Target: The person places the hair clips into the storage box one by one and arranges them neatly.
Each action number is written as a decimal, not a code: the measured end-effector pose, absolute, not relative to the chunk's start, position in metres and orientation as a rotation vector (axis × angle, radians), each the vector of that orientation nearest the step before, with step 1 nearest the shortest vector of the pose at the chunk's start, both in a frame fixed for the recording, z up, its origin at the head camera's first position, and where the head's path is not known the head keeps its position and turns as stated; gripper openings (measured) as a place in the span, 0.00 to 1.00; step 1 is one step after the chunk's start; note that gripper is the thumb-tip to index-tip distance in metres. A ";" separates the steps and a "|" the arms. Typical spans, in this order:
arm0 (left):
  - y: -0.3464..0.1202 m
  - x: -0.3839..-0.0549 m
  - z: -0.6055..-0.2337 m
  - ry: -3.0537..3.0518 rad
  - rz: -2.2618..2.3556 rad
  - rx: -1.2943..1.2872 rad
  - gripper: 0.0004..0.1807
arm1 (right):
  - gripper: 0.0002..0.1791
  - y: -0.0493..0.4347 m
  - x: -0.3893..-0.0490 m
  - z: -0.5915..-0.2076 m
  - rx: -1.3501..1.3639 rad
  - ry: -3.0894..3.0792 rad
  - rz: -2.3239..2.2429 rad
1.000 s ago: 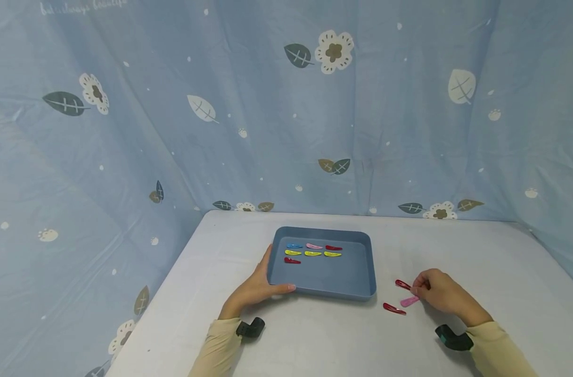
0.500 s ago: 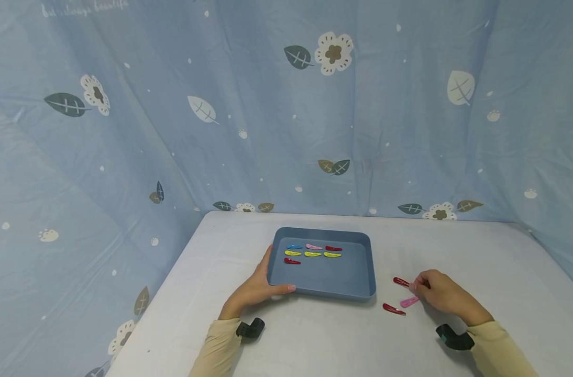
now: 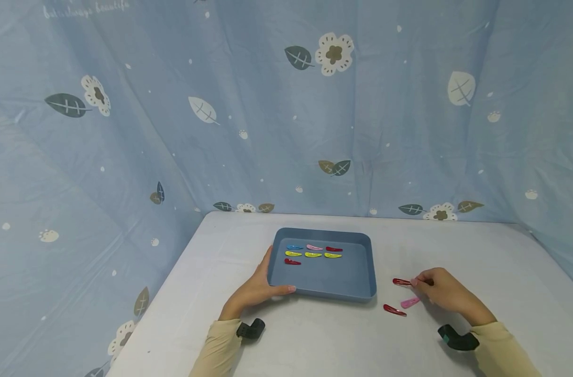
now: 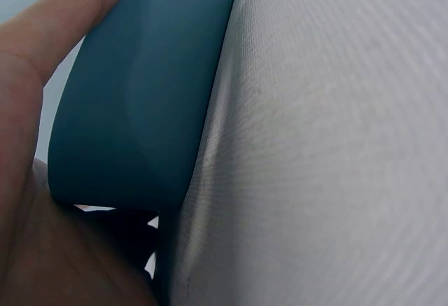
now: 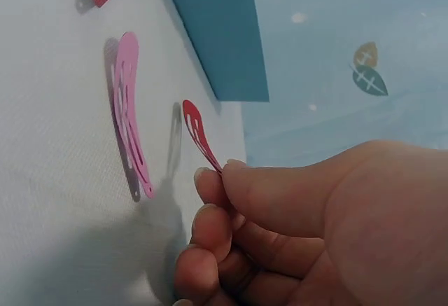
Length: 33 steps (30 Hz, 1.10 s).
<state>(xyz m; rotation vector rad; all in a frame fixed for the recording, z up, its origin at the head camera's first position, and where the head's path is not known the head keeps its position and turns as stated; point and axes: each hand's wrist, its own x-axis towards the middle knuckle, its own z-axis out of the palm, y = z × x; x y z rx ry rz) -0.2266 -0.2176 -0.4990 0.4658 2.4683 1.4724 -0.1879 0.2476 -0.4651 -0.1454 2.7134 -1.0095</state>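
Note:
Between thumb and forefinger, my right hand [image 3: 442, 290] pinches a red snap hair clip [image 5: 196, 127] by its narrow end. Its shadow falls apart from it on the white table in the right wrist view. Just below lies a pink hair clip [image 3: 410, 302], with another red clip [image 3: 394, 310] to its left. My left hand [image 3: 254, 290] rests against the near left corner of a blue-grey tray [image 3: 333, 293], thumb [image 4: 77, 12] along the front wall and fingers stretched along the left side. Inside the tray are a blue clip [image 3: 294, 247], a pink clip [image 3: 314, 247], and several yellow and red ones in rows.
The white table [image 3: 333, 340] runs back to a blue patterned curtain [image 3: 267, 131], which also hangs along the left. The tray's right wall [image 3: 373, 267] stands between its inside and the loose clips. Black camera mounts [image 3: 251, 329] sit on both wrists.
The red clip in my right hand has shifted slightly left and turned closer to level. My left hand, the tray and the clips in it stay put.

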 end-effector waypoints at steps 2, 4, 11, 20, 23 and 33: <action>-0.218 -0.227 -0.499 2.474 1.465 0.461 0.75 | 0.12 0.248 -0.188 -0.465 -0.125 2.707 -1.020; -0.218 -0.227 -0.498 2.478 1.462 0.464 0.74 | 0.13 0.247 -0.189 -0.464 -0.122 2.704 -1.034; -0.218 -0.227 -0.498 2.474 1.471 0.471 0.74 | 0.15 0.247 -0.190 -0.463 -0.098 2.656 -1.084; -0.219 -0.225 -0.500 2.494 1.443 0.444 0.75 | 0.18 0.245 -0.191 -0.460 -0.022 2.587 -1.145; -0.219 -0.225 -0.500 2.497 1.433 0.435 0.75 | 0.19 0.245 -0.191 -0.460 -0.004 2.575 -1.169; -0.218 -0.226 -0.499 2.497 1.434 0.436 0.75 | 0.20 0.244 -0.192 -0.455 0.034 2.514 -1.243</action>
